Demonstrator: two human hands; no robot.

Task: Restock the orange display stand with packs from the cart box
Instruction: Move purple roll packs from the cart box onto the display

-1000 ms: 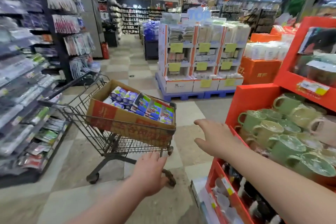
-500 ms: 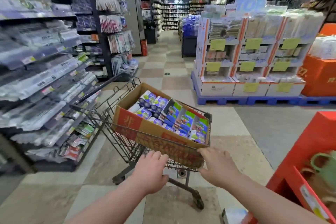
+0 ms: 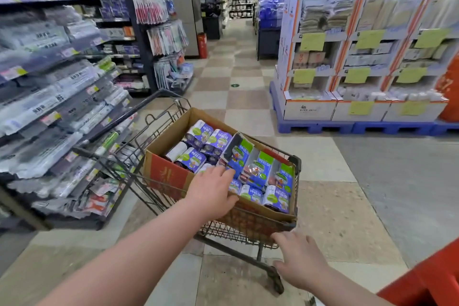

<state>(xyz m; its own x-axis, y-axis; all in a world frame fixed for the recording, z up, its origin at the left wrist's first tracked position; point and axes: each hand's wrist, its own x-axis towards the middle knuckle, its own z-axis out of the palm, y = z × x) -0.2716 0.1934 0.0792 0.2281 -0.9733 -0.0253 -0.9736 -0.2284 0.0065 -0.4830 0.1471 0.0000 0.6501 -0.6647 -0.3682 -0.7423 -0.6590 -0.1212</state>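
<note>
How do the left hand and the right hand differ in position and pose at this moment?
The left hand reaches over the rim of the cardboard box, fingers towards the blue packs; the right hand is outside the box, lower, near the cart. The left hand's fingers lie close together; the right hand's are spread. Both are open and grip nothing.

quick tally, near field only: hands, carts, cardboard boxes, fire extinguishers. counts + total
hands: 2 (left hand, right hand)
cart: 1
cardboard box: 1
fire extinguisher: 1
total: 5
</note>
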